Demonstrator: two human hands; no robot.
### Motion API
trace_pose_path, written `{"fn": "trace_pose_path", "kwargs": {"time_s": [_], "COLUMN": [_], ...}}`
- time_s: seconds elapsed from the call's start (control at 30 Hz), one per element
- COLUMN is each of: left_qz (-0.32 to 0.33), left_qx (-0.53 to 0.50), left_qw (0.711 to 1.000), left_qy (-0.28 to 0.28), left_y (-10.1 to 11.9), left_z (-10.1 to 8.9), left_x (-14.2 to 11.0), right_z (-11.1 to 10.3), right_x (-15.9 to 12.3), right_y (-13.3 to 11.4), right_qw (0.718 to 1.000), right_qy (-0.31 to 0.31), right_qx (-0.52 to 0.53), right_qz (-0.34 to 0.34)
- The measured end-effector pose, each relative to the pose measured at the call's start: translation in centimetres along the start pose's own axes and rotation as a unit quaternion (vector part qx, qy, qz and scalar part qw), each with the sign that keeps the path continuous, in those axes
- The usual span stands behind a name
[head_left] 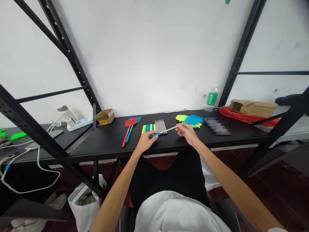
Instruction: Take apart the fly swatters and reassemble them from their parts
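My left hand (145, 141) is closed on the blue handle end of a thin metal rod (166, 130), above the front of the black table (108, 141). My right hand (187, 132) pinches the rod's other end. Just behind the rod lie a row of green and blue handles (148, 128) and a bundle of bare metal rods (161, 126). A pile of blue and yellow-green flat swatter heads (190, 120) sits beyond my right hand. Two assembled swatters, one red (128, 128) and one blue, lie to the left.
A small open cardboard box (105, 116) stands at the table's back left. A water bottle (211, 98) stands at the back right, beside a brown paper bag (253, 107) on red plastic. Black shelf struts frame both sides. A power strip (79, 122) and cables lie far left. A white bag (85, 202) sits on the floor.
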State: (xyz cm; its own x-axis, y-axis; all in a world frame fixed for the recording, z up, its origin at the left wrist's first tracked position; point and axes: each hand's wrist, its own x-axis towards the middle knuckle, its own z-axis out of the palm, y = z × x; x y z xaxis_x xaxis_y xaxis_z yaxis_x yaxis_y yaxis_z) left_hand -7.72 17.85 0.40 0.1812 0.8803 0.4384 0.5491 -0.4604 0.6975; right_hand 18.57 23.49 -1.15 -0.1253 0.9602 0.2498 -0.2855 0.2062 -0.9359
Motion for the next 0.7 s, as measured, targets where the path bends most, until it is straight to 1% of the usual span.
{"fn": "trace_pose_path", "kwargs": {"time_s": [0.3,0.5,0.6,0.7], "left_qz": [0.004,-0.004,-0.007,-0.017], "left_qx": [-0.002,-0.019,-0.055,-0.123], "left_qw": [1.0,1.0,0.998,0.99], "left_qy": [-0.002,0.006,0.021,0.063], "left_y": [0.1,-0.3,-0.7,-1.2], "left_z": [0.0,0.0,-0.1,-0.4], "left_x": [-0.1,0.0,0.3,0.6], "right_z": [0.1,0.1,0.1,0.1], "right_x": [-0.1,0.0,0.0,0.0], "right_y": [-0.1,-0.1,-0.2,-0.2], "right_qw": [1.0,1.0,1.0,1.0], "right_qy": [-0.001,0.002,0.005,0.011], "right_qx": [0.005,0.006,0.003,0.003], "right_qz": [0.004,0.006,0.006,0.005]}}
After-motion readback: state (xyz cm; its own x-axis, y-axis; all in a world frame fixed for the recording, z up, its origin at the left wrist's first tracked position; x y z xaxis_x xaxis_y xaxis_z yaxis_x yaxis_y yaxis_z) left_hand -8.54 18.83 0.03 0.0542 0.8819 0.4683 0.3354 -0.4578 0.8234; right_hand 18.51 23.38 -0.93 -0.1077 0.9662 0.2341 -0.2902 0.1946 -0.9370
